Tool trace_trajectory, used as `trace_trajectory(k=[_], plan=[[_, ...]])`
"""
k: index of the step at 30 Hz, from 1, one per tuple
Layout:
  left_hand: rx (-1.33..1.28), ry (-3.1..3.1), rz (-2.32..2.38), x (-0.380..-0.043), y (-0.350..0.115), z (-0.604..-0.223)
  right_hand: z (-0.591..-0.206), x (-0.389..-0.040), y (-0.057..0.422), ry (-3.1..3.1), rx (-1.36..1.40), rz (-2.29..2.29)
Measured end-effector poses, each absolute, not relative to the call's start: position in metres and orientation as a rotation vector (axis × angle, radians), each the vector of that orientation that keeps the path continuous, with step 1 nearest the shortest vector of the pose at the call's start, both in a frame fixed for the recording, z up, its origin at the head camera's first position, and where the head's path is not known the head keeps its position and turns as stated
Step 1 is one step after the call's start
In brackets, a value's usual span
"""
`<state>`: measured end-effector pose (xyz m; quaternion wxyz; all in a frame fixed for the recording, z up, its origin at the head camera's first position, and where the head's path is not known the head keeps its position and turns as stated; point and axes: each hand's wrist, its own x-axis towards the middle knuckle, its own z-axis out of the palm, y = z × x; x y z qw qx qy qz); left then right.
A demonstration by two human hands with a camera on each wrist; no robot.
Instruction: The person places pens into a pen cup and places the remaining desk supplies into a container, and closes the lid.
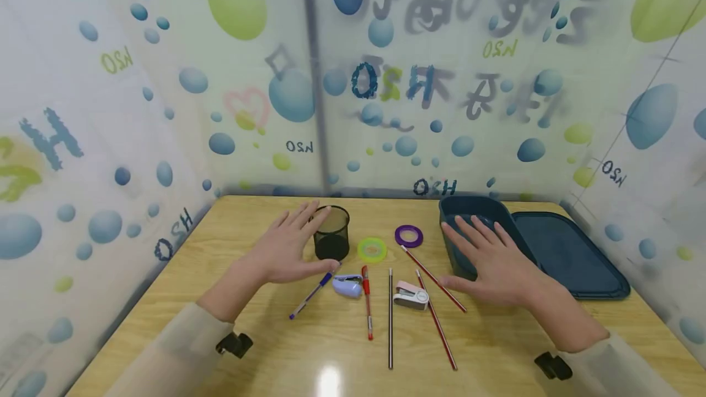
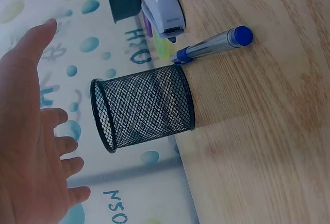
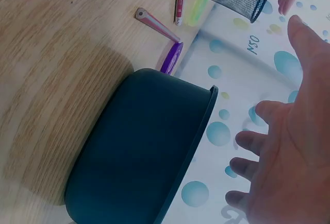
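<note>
Both hands hover over the table with fingers spread, holding nothing. My left hand (image 1: 287, 250) is near the black mesh pen cup (image 2: 144, 108), its fingers overlapping the cup's left side in the head view. My right hand (image 1: 499, 268) hangs over the dark teal bin (image 3: 139, 147), hiding part of it. Between the hands lie a blue pen (image 1: 310, 300), a lilac stapler (image 1: 347, 287), a red pen (image 1: 368, 308), a dark pencil (image 1: 390, 329), a white and pink stapler (image 1: 409, 300) and two red pencils, one nearer the front (image 1: 441, 332).
Behind the staplers lie a yellow-green tape roll (image 1: 361, 250) and a purple tape roll (image 1: 399, 240). A dark flat lid (image 1: 573, 256) lies right of the bin. Patterned curtains (image 1: 386, 139) enclose the wooden table (image 1: 248, 372) at the back and sides.
</note>
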<state>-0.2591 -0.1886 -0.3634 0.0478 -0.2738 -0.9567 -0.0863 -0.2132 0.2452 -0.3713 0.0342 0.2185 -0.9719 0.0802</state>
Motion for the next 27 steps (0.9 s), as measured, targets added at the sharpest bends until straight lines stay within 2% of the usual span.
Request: trace_trajectory(k=[7, 15, 27], plan=[[-0.812, -2.862, -0.392, -0.268, -0.194, -0.366, -0.369, -0.210, 0.245, -2.968, 0.702, 0.252], [-0.720, -2.827, -0.806, -0.281, -0.202, -0.367, -0.365, -0.205, 0.244, -2.758, 0.772, 0.251], [-0.814, -2.852, -1.109, -0.315, -0.212, -0.379, -0.363, -0.197, 0.235, -2.599, 0.855, 0.356]])
